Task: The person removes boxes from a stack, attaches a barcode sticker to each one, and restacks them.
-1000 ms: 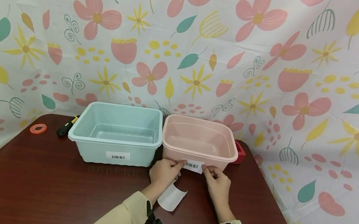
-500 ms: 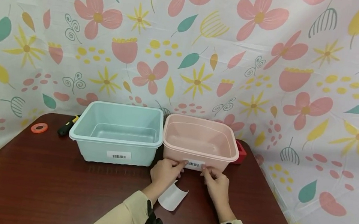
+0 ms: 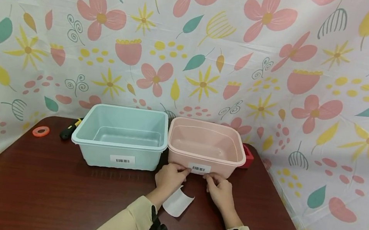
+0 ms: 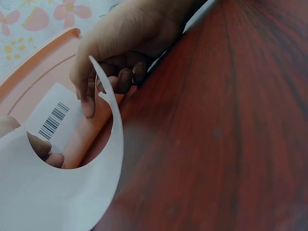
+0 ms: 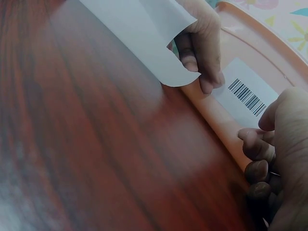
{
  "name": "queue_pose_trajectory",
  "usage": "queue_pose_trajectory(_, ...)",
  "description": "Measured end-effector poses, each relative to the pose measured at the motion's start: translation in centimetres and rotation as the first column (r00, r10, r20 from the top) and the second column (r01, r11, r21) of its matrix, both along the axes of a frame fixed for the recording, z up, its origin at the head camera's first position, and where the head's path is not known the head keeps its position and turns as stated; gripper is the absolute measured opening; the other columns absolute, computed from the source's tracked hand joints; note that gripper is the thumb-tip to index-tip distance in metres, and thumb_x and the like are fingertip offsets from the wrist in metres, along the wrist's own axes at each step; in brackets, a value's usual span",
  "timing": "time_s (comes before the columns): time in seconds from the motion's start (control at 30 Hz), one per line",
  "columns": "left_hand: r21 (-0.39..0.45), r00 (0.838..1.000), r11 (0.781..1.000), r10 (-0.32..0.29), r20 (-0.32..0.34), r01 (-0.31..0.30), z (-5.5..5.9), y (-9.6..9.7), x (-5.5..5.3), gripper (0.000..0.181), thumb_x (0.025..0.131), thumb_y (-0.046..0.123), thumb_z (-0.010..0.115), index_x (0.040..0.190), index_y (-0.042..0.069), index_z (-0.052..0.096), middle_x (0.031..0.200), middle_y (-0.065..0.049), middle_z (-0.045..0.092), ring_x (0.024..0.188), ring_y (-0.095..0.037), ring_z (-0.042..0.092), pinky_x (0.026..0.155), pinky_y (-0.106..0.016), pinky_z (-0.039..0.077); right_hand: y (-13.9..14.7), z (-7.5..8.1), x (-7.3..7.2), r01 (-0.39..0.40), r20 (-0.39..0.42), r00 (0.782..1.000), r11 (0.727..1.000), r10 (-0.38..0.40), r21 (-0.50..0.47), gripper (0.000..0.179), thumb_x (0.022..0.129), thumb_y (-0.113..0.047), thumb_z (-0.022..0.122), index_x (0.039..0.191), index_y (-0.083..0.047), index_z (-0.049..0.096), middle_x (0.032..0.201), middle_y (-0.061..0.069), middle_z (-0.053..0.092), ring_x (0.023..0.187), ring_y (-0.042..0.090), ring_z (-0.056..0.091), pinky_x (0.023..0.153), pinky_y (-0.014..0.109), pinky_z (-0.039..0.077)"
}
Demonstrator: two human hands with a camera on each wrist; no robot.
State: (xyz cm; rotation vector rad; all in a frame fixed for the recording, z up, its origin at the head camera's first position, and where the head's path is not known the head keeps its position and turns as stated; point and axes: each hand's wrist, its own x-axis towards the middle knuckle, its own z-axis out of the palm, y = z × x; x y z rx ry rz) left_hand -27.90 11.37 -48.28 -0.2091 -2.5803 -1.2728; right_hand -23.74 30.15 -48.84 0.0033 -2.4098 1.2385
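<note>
A white barcode label (image 3: 199, 168) lies flat on the front wall of a pink basin (image 3: 224, 170). My left hand (image 3: 170, 177) has its thumb at the label's lower left edge, the other fingers bent beneath. At the lower right corner is my right hand (image 3: 221, 193), thumb and index fingertips close together there and the rest loosely bent. In the left wrist view the label (image 4: 55, 120) sits smooth between both hands. A curled piece of white paper (image 3: 177, 204) with a curved cutout lies on the table, beside my left wrist.
To the left stands a light blue basin (image 3: 95, 156) bearing a similar barcode label (image 3: 122, 159). Farther left are a black-and-yellow tool (image 3: 67, 133) and an orange ring (image 3: 40, 135). A red object (image 3: 248, 158) is partly hidden behind the pink basin. Flowered cloth (image 3: 192, 54) hangs behind the table.
The label's lower edge, lifted earlier, is now flat against the basin. Both thumbs have slid down from its sides to its lower corners. The paper and basins have stayed put.
</note>
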Motion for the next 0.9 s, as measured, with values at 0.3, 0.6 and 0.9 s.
queue_pose_trajectory(0.3, -0.002, 1.000, 1.000, 0.007, 0.012, -0.007, 0.25, -0.24, 0.12, 0.023, 0.087, 0.048, 0.072, 0.072, 0.031, 0.079, 0.049, 0.025, 0.054, 0.048, -0.002, 0.053, 0.051, -0.032, 0.042, -0.22, 0.14, 0.00, -0.004, -0.006, 1.000, 1.000, 0.004, -0.030, 0.014, 0.097, -0.015, 0.066, 0.089, -0.007, 0.073, 0.056, -0.002, 0.056, 0.051, 0.007, 0.052, 0.054, 0.023, 0.040)
queue_pose_trajectory(0.6, 0.007, 1.000, 1.000, -0.005, 0.015, 0.005, 0.46, -0.43, 0.16, 0.027, 0.088, 0.047, 0.072, 0.070, 0.028, 0.078, 0.050, 0.024, 0.055, 0.048, -0.002, 0.053, 0.051, -0.032, 0.042, -0.31, 0.11, -0.11, -0.006, -0.025, 1.000, 1.000, 0.006, -0.023, 0.014, 0.096, -0.016, 0.067, 0.089, -0.006, 0.074, 0.054, -0.004, 0.056, 0.050, 0.010, 0.053, 0.052, 0.024, 0.041)
queue_pose_trajectory(0.9, 0.037, 0.999, 0.999, -0.030, 0.013, 0.029, 0.22, -0.41, 0.34, 0.030, 0.089, 0.051, 0.070, 0.074, 0.026, 0.078, 0.052, 0.024, 0.056, 0.051, -0.002, 0.054, 0.056, -0.033, 0.044, 0.05, 0.05, 0.22, -0.002, -0.007, 1.000, 0.999, 0.002, -0.043, 0.015, 0.098, -0.018, 0.065, 0.091, -0.008, 0.074, 0.056, -0.002, 0.057, 0.052, 0.012, 0.054, 0.054, 0.025, 0.042)
